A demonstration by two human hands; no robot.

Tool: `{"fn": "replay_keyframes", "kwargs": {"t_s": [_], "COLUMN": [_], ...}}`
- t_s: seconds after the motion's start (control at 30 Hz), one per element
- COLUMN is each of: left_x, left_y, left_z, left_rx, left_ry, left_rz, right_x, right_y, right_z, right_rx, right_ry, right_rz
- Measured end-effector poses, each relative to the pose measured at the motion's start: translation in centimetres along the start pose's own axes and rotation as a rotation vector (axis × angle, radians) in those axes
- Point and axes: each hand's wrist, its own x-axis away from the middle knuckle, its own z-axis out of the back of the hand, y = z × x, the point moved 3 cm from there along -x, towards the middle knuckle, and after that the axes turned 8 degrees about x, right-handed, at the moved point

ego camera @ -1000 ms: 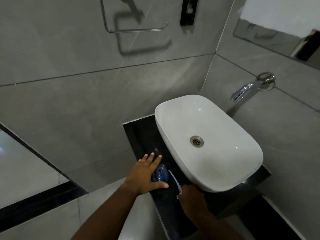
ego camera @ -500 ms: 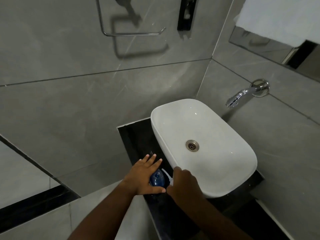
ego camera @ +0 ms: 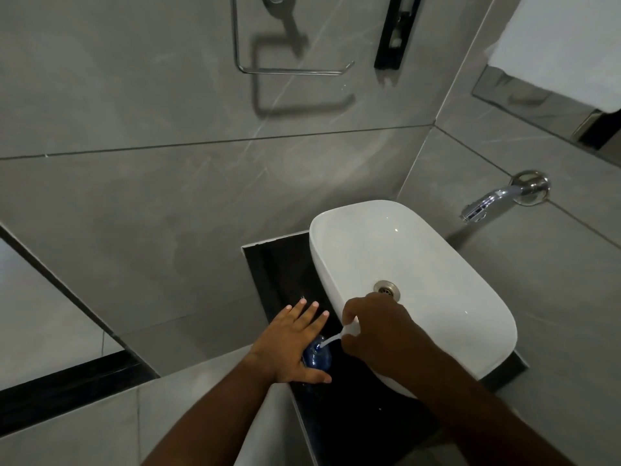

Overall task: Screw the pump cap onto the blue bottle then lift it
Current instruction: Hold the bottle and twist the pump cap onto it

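The blue bottle (ego camera: 317,356) stands upright on the black counter (ego camera: 279,264), left of the white basin, seen from above. My left hand (ego camera: 292,344) wraps its side, fingers spread flat and thumb under it. My right hand (ego camera: 376,331) is closed on the white pump cap (ego camera: 349,329), mostly hidden by the fingers. The cap's thin white tube (ego camera: 331,340) slants down into the bottle's mouth. The cap sits above and to the right of the bottle's opening, apart from the neck.
A white basin (ego camera: 477,280) with a metal drain (ego camera: 386,289) fills the counter's right side. A chrome tap (ego camera: 497,200) juts from the right wall. A wire towel holder (ego camera: 289,68) and a black fitting (ego camera: 391,35) hang on the grey tiled wall. A mirror (ego camera: 554,105) is upper right.
My right hand picked up the pump cap from the counter and carried it up over the bottle; its tube now enters the bottle's mouth. My left hand stayed on the bottle.
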Motion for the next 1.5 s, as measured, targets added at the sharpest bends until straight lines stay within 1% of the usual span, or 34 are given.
{"fn": "replay_keyframes", "kwargs": {"t_s": [0.13,0.27,0.33,0.47,0.57,0.73,0.83,0.93,1.1,1.23,1.37,1.43,1.5], "left_x": [0.0,0.0,0.1,0.2,0.3,0.2,0.1,0.2,0.4,0.2,0.3,0.3,0.2], "left_y": [0.0,0.1,0.1,0.1,0.0,0.0,0.0,0.1,0.3,0.3,0.3,0.1,0.1], "left_z": [-0.1,0.0,0.2,0.3,0.0,0.0,0.0,0.2,0.3,0.1,0.2,0.1,-0.1], "left_rx": [0.013,0.016,0.033,0.071,0.072,0.107,0.122,0.140,0.139,0.124,0.150,0.142,0.134], "left_ry": [0.003,0.017,0.026,0.033,0.028,0.017,0.014,0.024,0.008,-0.006,0.023,0.024,0.025], "left_rz": [-0.001,-0.020,-0.028,-0.025,0.004,0.028,0.019,0.020,0.038,0.055,0.046,0.041,0.044], "right_x": [-1.2,-3.4,-4.0,-4.2,-4.3,-4.1,-4.2,-4.4,-4.4,-4.5,-4.1,-4.2,-4.3], "right_y": [-0.7,-1.7,-2.0,-1.9,-1.7,-0.9,-0.3,0.5,1.3,1.1,1.0,1.3,1.5], "right_z": [-0.8,-3.1,-4.4,-5.9,-6.6,-7.3,-7.5,-8.2,-8.7,-8.8,-8.2,-8.6,-9.0], "right_rx": [0.036,0.097,0.106,0.053,0.039,0.058,0.053,-0.018,-0.134,-0.096,-0.073,-0.050,-0.083], "right_ry": [-0.080,-0.250,-0.295,-0.279,-0.271,-0.346,-0.299,-0.271,-0.246,-0.244,-0.223,-0.211,-0.208], "right_rz": [0.033,0.069,0.095,0.119,0.173,0.279,0.217,0.166,0.223,0.178,0.291,0.265,0.215]}}
